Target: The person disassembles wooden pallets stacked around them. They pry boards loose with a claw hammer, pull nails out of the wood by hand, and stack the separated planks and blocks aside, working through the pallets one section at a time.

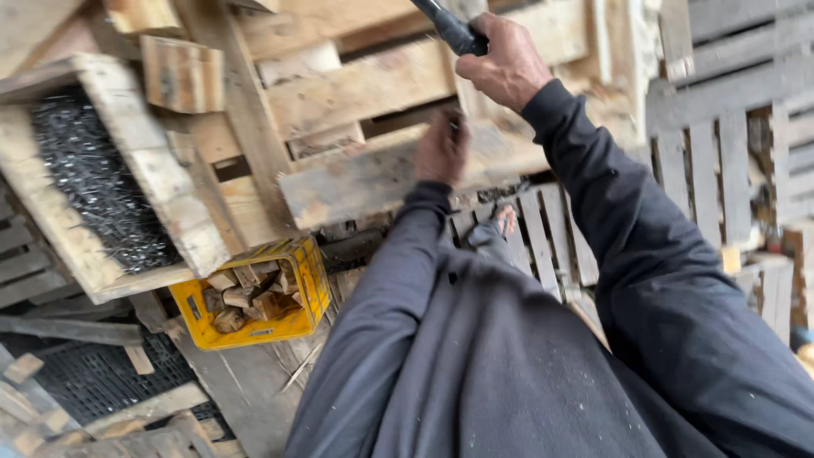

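Around the person lay stacked weathered pallets, a wooden tray full of dark nails, and one yellow crate of wood offcuts just below it. The right hand was raised with its grip wrapped tight around a dark tool handle, whose head was cut off by the upper edge, while the left hand pressed against a pallet board beneath it. That left hand was blurred, so I could not tell whether its grip was pinching anything, and both dark sleeves hid much of the pallet below.
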